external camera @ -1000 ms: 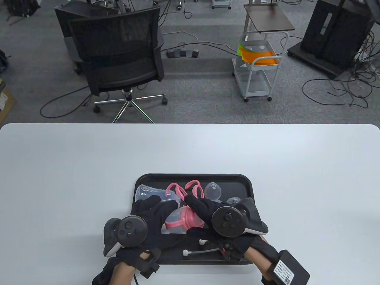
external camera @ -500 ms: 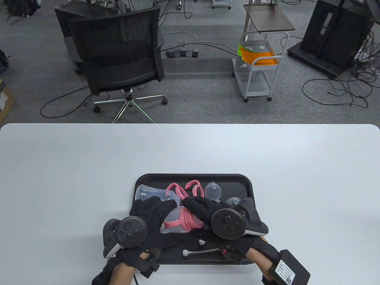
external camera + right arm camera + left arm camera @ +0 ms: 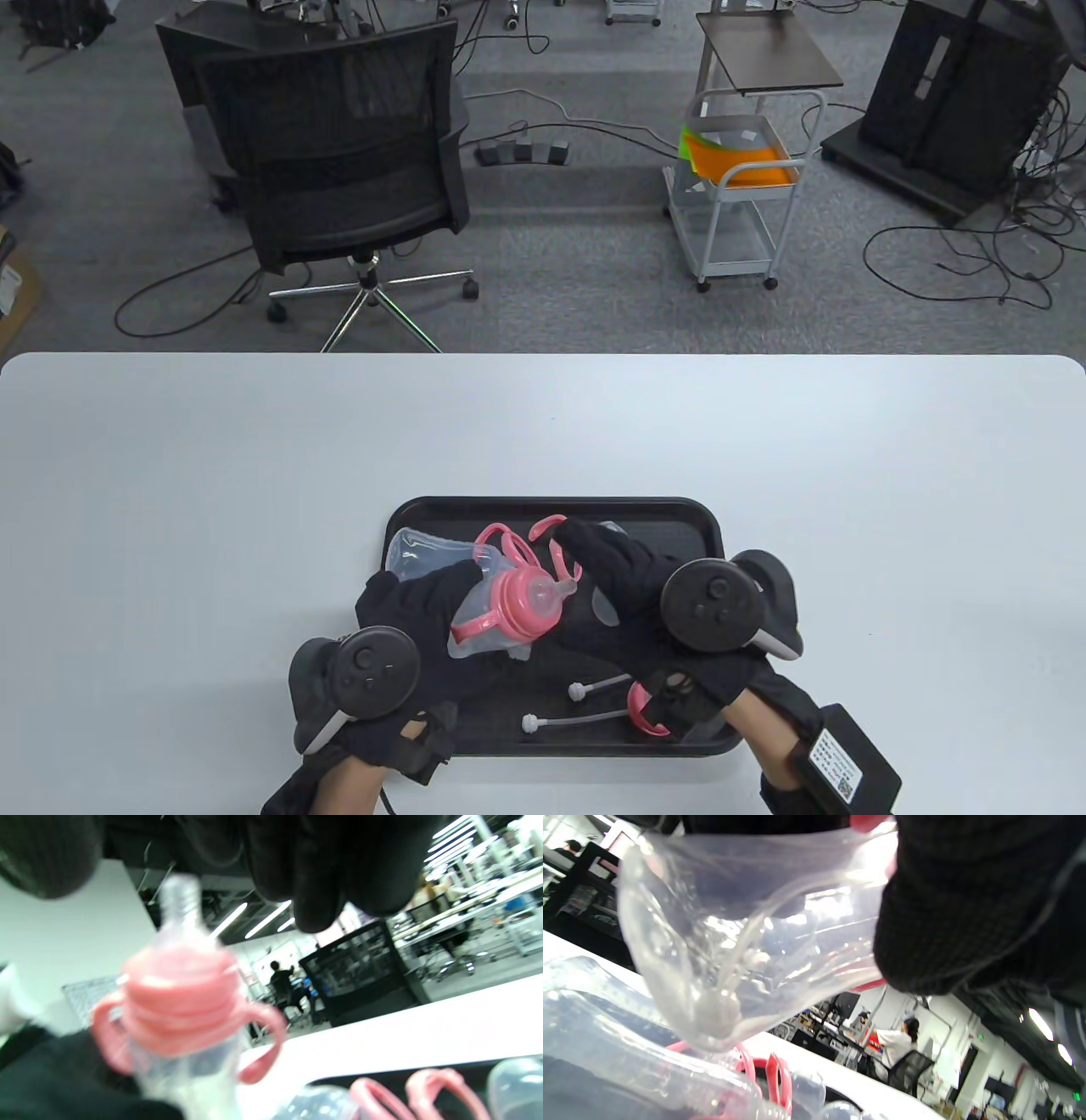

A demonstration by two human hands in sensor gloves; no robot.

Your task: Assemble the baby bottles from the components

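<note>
A clear bottle (image 3: pixel 501 611) with a pink handled collar and a nipple hangs over the black tray (image 3: pixel 543 503). My left hand (image 3: pixel 416 607) grips its clear body (image 3: pixel 734 942). In the right wrist view the collar (image 3: pixel 182 993) sits on the bottle, nipple up. My right hand (image 3: pixel 607 564) is off the bottle, just right of it. Its fingers (image 3: pixel 314 870) hang loose over a partly hidden clear cap (image 3: pixel 612 528) and hold nothing. On the tray lie a spare clear bottle body (image 3: pixel 416 550), pink handle rings (image 3: pixel 509 543), two white straws (image 3: pixel 577 722) and a pink ring (image 3: pixel 640 713).
The tray sits near the front edge of a white table (image 3: pixel 254 475). Beyond the table's far edge stand a black office chair (image 3: pixel 339 161) and a small white trolley (image 3: pixel 738 187).
My right hand has let go of the pink collar and moved up and right toward the tray's back. The left hand has tilted the bottle. A pink ring now shows at the tray front.
</note>
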